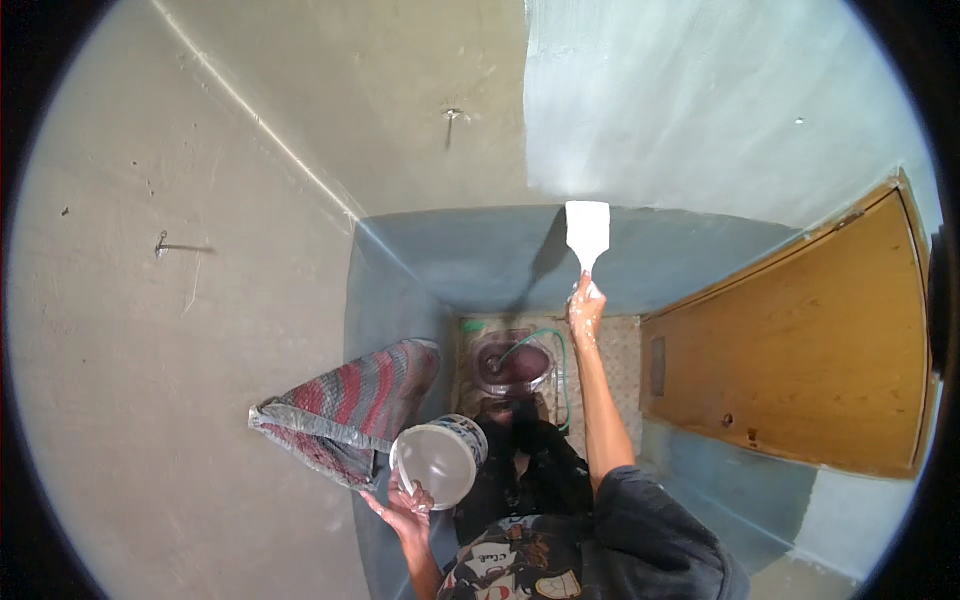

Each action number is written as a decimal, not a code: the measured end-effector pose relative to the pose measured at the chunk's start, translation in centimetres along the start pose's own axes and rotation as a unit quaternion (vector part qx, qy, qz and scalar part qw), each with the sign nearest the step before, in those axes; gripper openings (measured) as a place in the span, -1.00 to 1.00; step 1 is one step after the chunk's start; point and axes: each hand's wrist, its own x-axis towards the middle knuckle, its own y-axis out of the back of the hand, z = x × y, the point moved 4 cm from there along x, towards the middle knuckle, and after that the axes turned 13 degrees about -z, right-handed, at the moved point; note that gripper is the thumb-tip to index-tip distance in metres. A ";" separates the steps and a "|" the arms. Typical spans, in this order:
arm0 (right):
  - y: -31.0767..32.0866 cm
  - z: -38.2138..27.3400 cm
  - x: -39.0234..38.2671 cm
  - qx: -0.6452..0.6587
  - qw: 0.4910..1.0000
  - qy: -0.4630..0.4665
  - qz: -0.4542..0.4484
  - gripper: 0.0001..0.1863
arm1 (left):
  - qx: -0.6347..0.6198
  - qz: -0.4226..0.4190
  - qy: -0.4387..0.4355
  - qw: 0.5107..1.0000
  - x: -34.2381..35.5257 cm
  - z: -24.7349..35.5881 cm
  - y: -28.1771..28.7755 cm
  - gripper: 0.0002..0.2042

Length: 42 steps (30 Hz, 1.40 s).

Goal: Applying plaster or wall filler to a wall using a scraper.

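In my right hand (586, 305) is a wide flat paintbrush (587, 228), its fingers wrapped round the handle. The brush is white all over, and its broad end points up to the line where the beige wall meets the blue-grey lower band. I cannot tell whether it touches the wall. White spatters mark my right hand and wrist. Low on the left, my left hand (408, 510) is closed on the rim of a white plastic bucket (440, 462), tilted so that its pale inside shows. A red and grey striped cloth (350, 410) hangs just beyond the bucket.
A squat toilet (513, 362) lies in the floor ahead of my legs, with a green hose (563, 375) beside it. On the right stands a wooden door (800, 340). Hooks (451, 114) stick out of the walls. A whitish coated patch (680, 110) covers the wall's upper right.
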 end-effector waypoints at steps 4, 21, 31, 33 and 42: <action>-1.1 1.0 2.1 -0.027 0.999 0.018 0.007 -0.55 | 0.017 -0.020 0.006 1.000 0.3 0.0 0.2 -0.26; -5.7 0.3 -1.3 -0.036 0.996 0.036 -0.069 -0.57 | 0.015 -0.025 0.014 0.999 0.8 0.0 -0.4 -0.23; -4.8 -2.8 -0.5 0.067 0.992 -0.038 -0.101 -0.58 | 0.037 -0.027 0.014 0.999 0.9 -0.2 -0.2 -0.19; -5.2 -5.1 -1.0 0.088 0.987 -0.059 -0.121 -0.58 | 0.029 -0.025 0.023 0.999 0.7 -0.2 0.0 -0.19; -2.3 -12.6 -3.6 0.155 0.977 0.009 -0.148 -0.59 | 0.028 -0.026 -0.005 0.999 0.3 0.2 0.8 -0.18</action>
